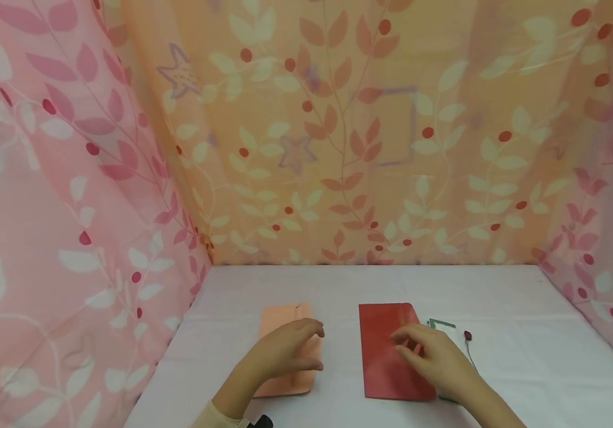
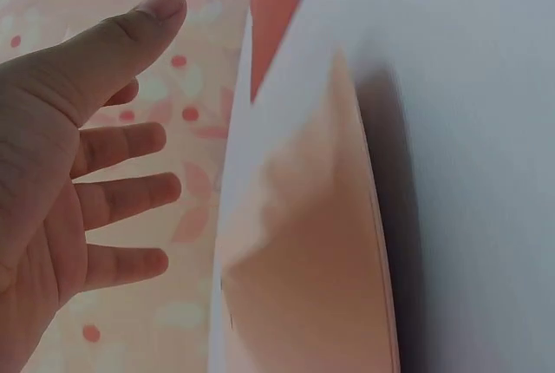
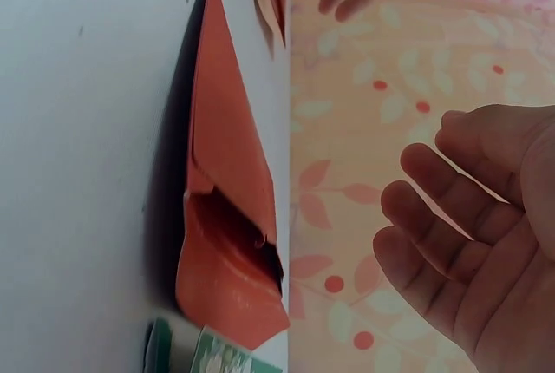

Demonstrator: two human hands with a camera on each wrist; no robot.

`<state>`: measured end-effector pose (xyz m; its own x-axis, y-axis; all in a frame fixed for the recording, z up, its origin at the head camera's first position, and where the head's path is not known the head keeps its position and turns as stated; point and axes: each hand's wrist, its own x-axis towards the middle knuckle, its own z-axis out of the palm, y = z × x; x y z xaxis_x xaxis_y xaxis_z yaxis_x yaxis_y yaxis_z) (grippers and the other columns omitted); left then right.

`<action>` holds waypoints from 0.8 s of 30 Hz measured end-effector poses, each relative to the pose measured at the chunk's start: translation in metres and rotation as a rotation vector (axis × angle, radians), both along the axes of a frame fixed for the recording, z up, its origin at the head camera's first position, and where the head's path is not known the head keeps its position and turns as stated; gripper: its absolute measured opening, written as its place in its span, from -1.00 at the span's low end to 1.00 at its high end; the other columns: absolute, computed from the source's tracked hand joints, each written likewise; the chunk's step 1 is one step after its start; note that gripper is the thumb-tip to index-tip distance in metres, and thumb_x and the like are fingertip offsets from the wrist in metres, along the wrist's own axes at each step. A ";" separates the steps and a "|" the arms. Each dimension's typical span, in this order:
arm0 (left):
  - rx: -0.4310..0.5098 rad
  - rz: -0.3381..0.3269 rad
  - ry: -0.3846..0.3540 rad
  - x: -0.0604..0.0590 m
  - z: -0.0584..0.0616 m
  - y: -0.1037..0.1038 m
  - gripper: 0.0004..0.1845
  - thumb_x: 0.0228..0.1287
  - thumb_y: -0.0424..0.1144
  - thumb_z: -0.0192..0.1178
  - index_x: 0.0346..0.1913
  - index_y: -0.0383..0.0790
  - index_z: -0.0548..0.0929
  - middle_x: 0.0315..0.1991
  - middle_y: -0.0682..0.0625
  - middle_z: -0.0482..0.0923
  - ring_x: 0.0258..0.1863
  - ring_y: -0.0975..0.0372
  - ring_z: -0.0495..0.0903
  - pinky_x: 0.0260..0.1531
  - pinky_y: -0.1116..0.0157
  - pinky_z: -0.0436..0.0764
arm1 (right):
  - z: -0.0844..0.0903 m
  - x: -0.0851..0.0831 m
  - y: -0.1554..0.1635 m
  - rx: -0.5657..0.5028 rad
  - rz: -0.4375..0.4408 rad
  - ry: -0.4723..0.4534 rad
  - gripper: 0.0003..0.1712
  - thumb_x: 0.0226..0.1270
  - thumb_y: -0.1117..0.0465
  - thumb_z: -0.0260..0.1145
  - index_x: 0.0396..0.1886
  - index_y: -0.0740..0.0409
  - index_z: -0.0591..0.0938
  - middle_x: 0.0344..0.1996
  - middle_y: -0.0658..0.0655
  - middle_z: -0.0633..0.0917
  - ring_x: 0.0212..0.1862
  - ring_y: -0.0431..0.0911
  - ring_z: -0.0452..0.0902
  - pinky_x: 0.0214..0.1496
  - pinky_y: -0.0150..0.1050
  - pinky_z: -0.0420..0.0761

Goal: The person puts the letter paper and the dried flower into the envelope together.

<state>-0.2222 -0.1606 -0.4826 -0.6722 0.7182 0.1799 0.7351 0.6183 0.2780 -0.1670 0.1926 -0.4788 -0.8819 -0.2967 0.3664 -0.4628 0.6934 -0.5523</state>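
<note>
We see a peach envelope (image 1: 277, 320) and red envelope (image 1: 378, 351) apart on the counter (image 1: 338, 284), presumably so left hand (image 1: 287, 349) and right hand (image 1: 439, 358) each have one; both hover, fingers loose (holding nothing). The half-hidden green-edged item (image 1: 445, 326) may be card.

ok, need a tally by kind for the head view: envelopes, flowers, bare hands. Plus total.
Envelopes: 2 (orange envelope, red envelope)
Flowers: 1 (red flower)
Hands: 2 (left hand, right hand)
Total: 5

Peach envelope (image 1: 278, 318) partly hidden
</note>
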 end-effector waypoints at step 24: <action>-0.181 -0.094 0.069 0.011 0.003 0.129 -0.35 0.25 0.30 0.33 0.35 0.18 0.50 0.46 0.16 0.37 0.47 0.25 0.34 0.39 0.23 0.42 | -0.021 0.002 0.044 0.134 -0.157 -0.038 -0.66 0.28 0.10 0.52 0.00 -0.34 0.71 -0.06 -0.34 0.68 0.01 -0.21 0.63 -0.03 -0.11 0.70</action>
